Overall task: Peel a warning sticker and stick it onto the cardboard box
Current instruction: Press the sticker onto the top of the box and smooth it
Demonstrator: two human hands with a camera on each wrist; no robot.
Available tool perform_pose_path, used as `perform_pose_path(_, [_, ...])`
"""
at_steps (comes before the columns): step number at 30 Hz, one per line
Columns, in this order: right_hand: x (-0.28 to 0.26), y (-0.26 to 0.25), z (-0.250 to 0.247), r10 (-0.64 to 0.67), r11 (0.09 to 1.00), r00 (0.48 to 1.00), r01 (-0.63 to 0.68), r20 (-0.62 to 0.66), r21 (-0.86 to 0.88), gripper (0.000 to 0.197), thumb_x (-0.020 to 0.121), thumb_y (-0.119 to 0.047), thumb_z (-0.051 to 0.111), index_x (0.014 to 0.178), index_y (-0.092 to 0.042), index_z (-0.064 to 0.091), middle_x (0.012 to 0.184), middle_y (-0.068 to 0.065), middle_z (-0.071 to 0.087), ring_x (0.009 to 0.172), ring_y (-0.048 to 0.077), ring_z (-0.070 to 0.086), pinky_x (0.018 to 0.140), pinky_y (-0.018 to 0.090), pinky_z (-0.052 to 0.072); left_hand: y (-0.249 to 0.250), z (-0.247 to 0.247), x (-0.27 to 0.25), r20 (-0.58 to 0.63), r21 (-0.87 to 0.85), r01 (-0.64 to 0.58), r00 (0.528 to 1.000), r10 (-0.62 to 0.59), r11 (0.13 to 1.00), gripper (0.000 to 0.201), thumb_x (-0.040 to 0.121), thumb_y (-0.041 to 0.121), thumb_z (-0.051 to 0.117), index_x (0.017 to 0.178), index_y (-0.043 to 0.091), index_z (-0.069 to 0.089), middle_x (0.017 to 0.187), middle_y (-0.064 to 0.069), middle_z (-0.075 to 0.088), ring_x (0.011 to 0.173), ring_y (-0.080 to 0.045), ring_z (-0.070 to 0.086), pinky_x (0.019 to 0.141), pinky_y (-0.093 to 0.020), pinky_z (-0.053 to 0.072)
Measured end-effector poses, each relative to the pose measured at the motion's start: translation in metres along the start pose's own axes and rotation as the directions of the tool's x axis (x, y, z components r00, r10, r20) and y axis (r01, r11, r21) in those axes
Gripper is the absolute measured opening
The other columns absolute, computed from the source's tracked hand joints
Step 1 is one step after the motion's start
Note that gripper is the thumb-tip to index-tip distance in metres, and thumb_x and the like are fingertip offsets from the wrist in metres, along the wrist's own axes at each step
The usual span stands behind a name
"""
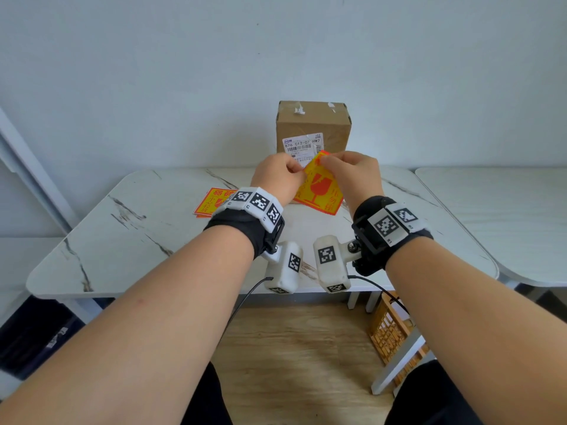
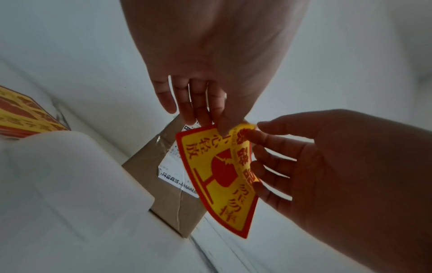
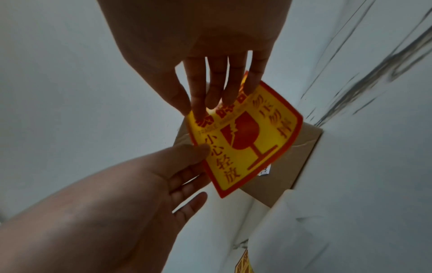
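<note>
A yellow warning sticker (image 1: 319, 191) with a red border and a broken-glass symbol hangs above the table, just in front of the cardboard box (image 1: 313, 124). My left hand (image 1: 296, 170) pinches the sticker's upper edge on its left side. My right hand (image 1: 322, 162) pinches the top corner, which curls away from the sheet (image 2: 243, 129). In the right wrist view the sticker (image 3: 252, 136) covers part of the box (image 3: 280, 175). The box stands upright at the table's far edge and carries a white shipping label (image 1: 302, 144).
A small stack of the same stickers (image 1: 211, 204) lies on the white marble table (image 1: 122, 240), left of my hands. A second white table (image 1: 506, 204) adjoins on the right. A wooden crate (image 1: 389, 329) stands on the floor below. A wall rises directly behind the box.
</note>
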State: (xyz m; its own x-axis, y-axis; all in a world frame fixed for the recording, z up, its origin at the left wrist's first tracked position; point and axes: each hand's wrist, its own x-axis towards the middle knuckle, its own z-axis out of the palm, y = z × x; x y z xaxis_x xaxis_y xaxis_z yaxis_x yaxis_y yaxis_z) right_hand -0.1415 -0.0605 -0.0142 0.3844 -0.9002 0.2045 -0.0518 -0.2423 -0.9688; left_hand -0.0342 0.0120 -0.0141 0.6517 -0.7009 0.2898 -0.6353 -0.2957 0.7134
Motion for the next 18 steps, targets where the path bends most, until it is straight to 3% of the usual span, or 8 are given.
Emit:
perform_pose_path(3, [-0.001,0.001,-0.004,-0.023,0.999,0.999,0.023,-0.029,0.023,0.012,0.082,-0.023,0.068,0.073,-0.016,0.07,0.065,-0.002,0.064,0.061,0.013,0.058,0.061,0.028,0.048,0.0,-0.005,0.004,-0.041,-0.036,0.024,0.999,-0.026,0.999,0.015,0.089,0.019,0.06,0.096,0.011,0.069,0.1,-0.008,0.07,0.096,-0.026,0.064,0.076,-0.029,0.045])
perform_pose_path(6, [0.002,0.001,-0.009,-0.057,0.998,0.992,0.054,-0.114,-0.03,0.006,0.083,-0.018,0.065,0.087,-0.014,0.066,0.069,-0.007,0.058,0.061,0.007,0.053,0.062,0.026,0.042,-0.001,-0.009,0.008,-0.046,-0.085,0.039,0.998,-0.043,0.996,0.006,0.09,0.018,0.062,0.085,0.015,0.062,0.087,-0.003,0.06,0.083,-0.022,0.058,0.077,-0.029,0.046])
perform_pose_path(8, [0.006,0.0,-0.013,-0.051,0.996,0.987,0.039,-0.151,-0.081,0.017,0.084,-0.018,0.065,0.099,-0.015,0.06,0.077,-0.008,0.056,0.066,0.006,0.053,0.063,0.024,0.041,-0.001,-0.012,0.012,-0.061,-0.159,0.057,0.996,-0.067,0.986,0.018,0.088,0.016,0.066,0.073,0.019,0.055,0.081,-0.002,0.059,0.081,-0.021,0.057,0.082,-0.033,0.051])
perform_pose_path(11, [0.01,-0.002,-0.014,-0.006,0.994,0.99,-0.01,-0.139,-0.11,0.036,0.086,-0.026,0.065,0.117,-0.011,0.057,0.098,0.002,0.061,0.084,0.017,0.06,0.07,0.03,0.048,0.004,-0.016,0.016,-0.065,-0.25,0.067,0.994,-0.085,0.966,0.014,0.086,0.013,0.067,0.079,0.016,0.056,0.085,-0.007,0.06,0.082,-0.021,0.057,0.089,-0.038,0.051])
perform_pose_path(13, [0.013,-0.002,-0.013,0.002,0.991,0.993,-0.017,-0.119,-0.132,0.032,0.087,-0.03,0.064,0.112,-0.009,0.061,0.096,0.004,0.063,0.084,0.021,0.061,0.076,0.036,0.051,0.006,-0.017,0.019,-0.061,-0.295,0.075,0.993,-0.097,0.953,0.02,0.086,0.013,0.068,0.072,0.019,0.055,0.088,-0.008,0.061,0.083,-0.021,0.057,0.091,-0.041,0.053])
perform_pose_path(16, [0.017,-0.004,-0.011,-0.033,0.988,0.992,0.014,-0.123,-0.157,0.016,0.088,-0.026,0.062,0.084,-0.011,0.062,0.066,-0.002,0.055,0.065,0.017,0.051,0.063,0.029,0.041,0.01,-0.019,0.025,-0.056,-0.336,0.08,0.993,-0.104,0.939,0.028,0.086,0.013,0.068,0.066,0.026,0.051,0.086,-0.007,0.064,0.082,-0.021,0.058,0.09,-0.041,0.054])
perform_pose_path(18, [0.021,-0.009,-0.01,-0.059,0.989,0.986,0.037,-0.157,-0.144,0.016,0.087,-0.024,0.062,0.077,-0.011,0.059,0.06,-0.003,0.05,0.058,0.016,0.046,0.06,0.027,0.039,0.015,-0.022,0.031,-0.063,-0.341,0.071,0.993,-0.099,0.938,0.028,0.086,0.014,0.068,0.066,0.025,0.051,0.081,-0.005,0.063,0.08,-0.021,0.057,0.085,-0.036,0.053])
